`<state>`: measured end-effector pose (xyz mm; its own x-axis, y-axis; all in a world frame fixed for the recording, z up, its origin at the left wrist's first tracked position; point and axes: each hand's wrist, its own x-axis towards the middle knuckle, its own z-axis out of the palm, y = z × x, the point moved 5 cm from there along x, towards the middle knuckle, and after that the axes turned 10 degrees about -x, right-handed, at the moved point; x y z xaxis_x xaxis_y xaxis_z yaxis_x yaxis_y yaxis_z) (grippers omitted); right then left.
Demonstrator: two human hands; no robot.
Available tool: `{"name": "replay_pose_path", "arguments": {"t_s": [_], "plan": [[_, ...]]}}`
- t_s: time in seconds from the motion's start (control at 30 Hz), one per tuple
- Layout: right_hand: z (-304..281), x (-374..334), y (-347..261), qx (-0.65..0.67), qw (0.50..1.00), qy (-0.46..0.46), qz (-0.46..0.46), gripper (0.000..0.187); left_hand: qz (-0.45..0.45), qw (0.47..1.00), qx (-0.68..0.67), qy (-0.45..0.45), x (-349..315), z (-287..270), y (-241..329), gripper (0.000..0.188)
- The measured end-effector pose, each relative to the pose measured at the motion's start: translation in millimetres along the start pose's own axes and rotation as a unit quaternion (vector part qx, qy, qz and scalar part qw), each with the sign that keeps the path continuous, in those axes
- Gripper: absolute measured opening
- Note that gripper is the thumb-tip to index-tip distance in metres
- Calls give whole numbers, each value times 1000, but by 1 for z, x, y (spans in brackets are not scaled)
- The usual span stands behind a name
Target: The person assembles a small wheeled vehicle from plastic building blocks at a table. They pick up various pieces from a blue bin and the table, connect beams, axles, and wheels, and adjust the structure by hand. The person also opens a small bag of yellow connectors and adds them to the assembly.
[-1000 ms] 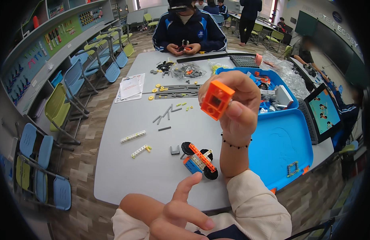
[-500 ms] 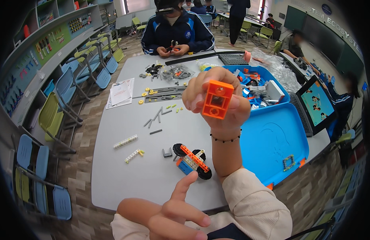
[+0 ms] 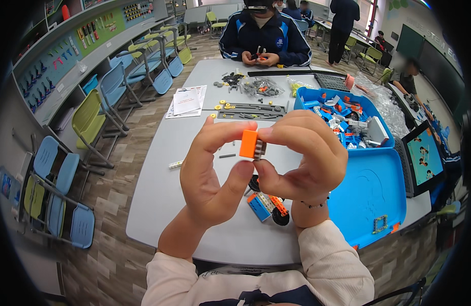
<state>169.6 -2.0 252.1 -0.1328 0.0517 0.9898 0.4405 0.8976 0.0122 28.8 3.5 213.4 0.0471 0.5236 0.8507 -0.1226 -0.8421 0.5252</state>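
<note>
Both hands are raised over the near half of the table, fingertips meeting at one small orange building block [image 3: 248, 144] with a grey part on its right side. My left hand [image 3: 207, 176] pinches the block between thumb and forefinger. From the other side, my right hand [image 3: 309, 153] grips its grey side the same way. Below them on the table stands a small wheeled model [image 3: 263, 205] of blue, white and orange pieces with black wheels, partly covered by my right hand. A white beam [image 3: 175, 164] lies left of my left hand.
A blue bin [image 3: 342, 122] full of loose pieces and its blue lid [image 3: 370, 188] lie at the right, beside a laptop [image 3: 421, 155]. Farther back are grey strips [image 3: 250, 111], a bag of parts [image 3: 263, 87] and papers [image 3: 187, 102]. Another person [image 3: 266, 38] handles pieces across the table.
My left hand has come up from the lower edge and taken hold of the orange block. The block has turned and come lower, and the view has shifted left.
</note>
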Motion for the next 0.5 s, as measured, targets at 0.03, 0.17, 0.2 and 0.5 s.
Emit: {"name": "replay_pose_path", "arguments": {"t_s": [0.03, 0.17, 0.2, 0.5], "plan": [[1, 0, -1, -10, 1000, -2, 0, 31, -22, 999, -38, 15, -2, 1, -1, 34], [8, -1, 0, -13, 1000, -5, -12, 30, -43, 989, -144, 12, 1, -2, -7, 40], [10, -1, 0, -13, 1000, -9, -17, 30, -36, 991, -132, 5, 3, -3, -7, 40], [15, -14, 29, 161, 970, 1, 184, 22, -131, 953, -273, 28, 2, -5, -23, 44]]}}
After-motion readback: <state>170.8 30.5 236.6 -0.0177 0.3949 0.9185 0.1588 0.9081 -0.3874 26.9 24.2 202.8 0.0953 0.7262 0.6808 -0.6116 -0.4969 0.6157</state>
